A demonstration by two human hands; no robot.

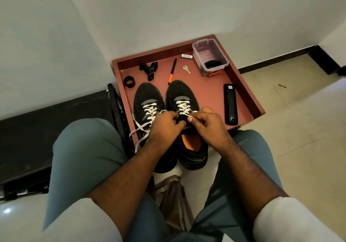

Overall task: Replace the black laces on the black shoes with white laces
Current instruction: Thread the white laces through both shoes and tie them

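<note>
Two black shoes stand side by side, toes pointing away, on a reddish-brown tray (206, 92). The left shoe (147, 96) carries a white lace (150, 110) whose loose ends (139, 129) trail over the tray's left edge. The right shoe (179, 92) has a white lace (183, 107) through its front eyelets and shows an orange insole (192, 141). My left hand (164, 125) and my right hand (209, 123) meet over the right shoe's tongue, fingertips pinching the white lace there. What lies under the fingers is hidden.
On the tray lie a black ring (129, 81), a black clamp piece (148, 69), an orange-and-black pen (172, 71), a key (186, 69), a small white tube (186, 56), a clear plastic box (209, 56) and a black remote (230, 104). A black bench (37, 138) stands left. My knees flank the shoes.
</note>
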